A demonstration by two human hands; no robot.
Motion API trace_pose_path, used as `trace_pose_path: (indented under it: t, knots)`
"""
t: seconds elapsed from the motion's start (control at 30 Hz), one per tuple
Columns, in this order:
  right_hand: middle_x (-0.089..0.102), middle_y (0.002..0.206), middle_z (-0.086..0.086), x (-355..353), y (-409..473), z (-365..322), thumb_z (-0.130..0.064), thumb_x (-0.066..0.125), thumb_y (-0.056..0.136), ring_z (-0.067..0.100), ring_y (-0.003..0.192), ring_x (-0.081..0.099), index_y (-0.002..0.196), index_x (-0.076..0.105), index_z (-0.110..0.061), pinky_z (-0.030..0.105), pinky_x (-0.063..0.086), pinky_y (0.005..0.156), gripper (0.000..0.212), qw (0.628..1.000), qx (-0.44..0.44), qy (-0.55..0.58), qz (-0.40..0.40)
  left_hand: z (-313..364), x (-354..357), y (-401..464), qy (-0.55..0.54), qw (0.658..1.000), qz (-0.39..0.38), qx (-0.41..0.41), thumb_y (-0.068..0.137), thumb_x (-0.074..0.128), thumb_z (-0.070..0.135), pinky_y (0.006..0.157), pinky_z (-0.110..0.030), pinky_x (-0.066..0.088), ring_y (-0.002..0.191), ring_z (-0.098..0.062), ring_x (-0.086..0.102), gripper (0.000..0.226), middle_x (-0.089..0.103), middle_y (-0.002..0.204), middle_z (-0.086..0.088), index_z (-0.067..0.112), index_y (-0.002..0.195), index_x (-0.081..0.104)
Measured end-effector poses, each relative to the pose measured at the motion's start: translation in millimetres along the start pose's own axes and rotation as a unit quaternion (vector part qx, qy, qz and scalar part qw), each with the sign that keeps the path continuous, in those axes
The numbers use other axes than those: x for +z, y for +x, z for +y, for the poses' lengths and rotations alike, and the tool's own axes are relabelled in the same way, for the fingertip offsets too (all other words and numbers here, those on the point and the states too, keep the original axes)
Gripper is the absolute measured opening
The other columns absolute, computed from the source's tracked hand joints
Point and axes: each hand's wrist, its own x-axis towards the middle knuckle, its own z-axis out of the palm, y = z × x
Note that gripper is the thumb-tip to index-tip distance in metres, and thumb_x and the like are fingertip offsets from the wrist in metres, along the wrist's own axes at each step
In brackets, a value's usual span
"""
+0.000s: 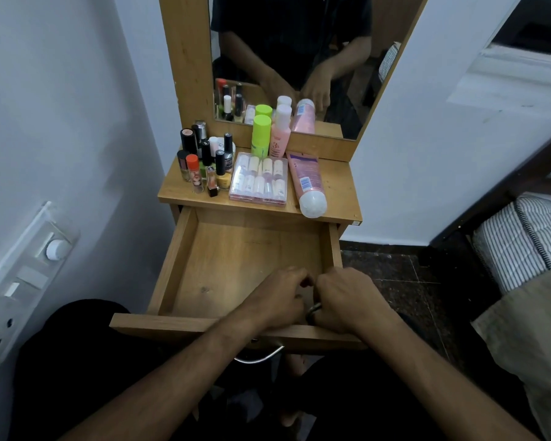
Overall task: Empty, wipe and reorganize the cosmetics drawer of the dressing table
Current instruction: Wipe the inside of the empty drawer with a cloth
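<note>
Wooden dressing table (337,189) against the far wall, mirror (287,58) above. Drawer (236,265) pulled out toward the near side, long axis left-right, floor bare wood. Cosmetics on the tabletop: pink tube (306,183) lying near-far at right, clear vial box (259,179) centre, nail polish bottles (204,167) left. Left hand (280,297) and right hand (344,297) curled together over the drawer's near right corner; grip contents unclear.
</note>
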Motion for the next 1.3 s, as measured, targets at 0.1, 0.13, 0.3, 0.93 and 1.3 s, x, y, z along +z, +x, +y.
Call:
trace_pose_path:
  t: [0.1,0.13,0.3,0.93,1.3]
  knots:
    - [0.054,0.075,-0.006,-3.4,10.2,0.5,-0.033,0.061,0.09,0.014,0.071,0.058,0.102,0.07,-0.021,0.028,0.054,0.071,0.019,0.999,-0.018,0.03,-0.026,-1.6,-1.4,0.5,-0.026,1.0,-0.009,0.004,0.091,0.057,0.008,0.083,-0.024,0.049,0.103,-0.015,0.062,0.023,0.068,0.112,-0.002,0.015,0.111,0.065]
    - [0.052,0.07,-0.008,-4.1,12.8,0.8,-0.03,0.062,0.089,0.01,0.064,0.054,0.086,0.069,-0.022,0.026,0.05,0.067,0.011,0.998,-0.021,0.041,-0.036,-2.3,-1.5,0.9,-0.033,0.999,-0.02,0.001,0.091,0.057,0.008,0.081,-0.026,0.051,0.097,-0.015,0.063,0.02,0.069,0.107,-0.001,0.016,0.108,0.065]
    - [0.065,0.068,0.001,7.5,25.4,6.0,-0.025,0.062,0.086,0.014,0.06,0.057,0.077,0.075,-0.012,0.029,0.05,0.06,0.02,0.991,-0.036,0.108,-0.067,-4.7,-7.3,2.6,0.015,0.993,-0.106,-0.043,0.092,0.052,0.015,0.079,-0.041,0.054,0.088,-0.021,0.065,0.013,0.069,0.095,-0.004,0.014,0.092,0.065]
    - [0.069,0.102,0.007,0.0,80.9,-118.0,-0.038,0.062,0.098,0.022,0.092,0.063,0.112,0.069,-0.005,0.033,0.047,0.075,0.037,0.945,-0.242,0.206,-0.075,-75.2,-116.8,-68.8,0.17,0.967,-0.141,-0.129,0.086,0.061,0.011,0.091,-0.038,0.052,0.106,-0.017,0.063,0.031,0.067,0.114,0.001,0.02,0.116,0.061]
    - [0.07,0.109,0.017,16.1,84.8,-97.1,-0.022,0.064,0.097,0.021,0.095,0.063,0.115,0.067,0.0,0.032,0.049,0.079,0.028,0.923,-0.233,0.292,-0.094,-54.4,-97.8,-53.7,0.174,0.961,-0.155,-0.149,0.09,0.054,0.009,0.077,-0.034,0.05,0.096,-0.018,0.059,0.028,0.06,0.107,-0.003,0.016,0.117,0.05]
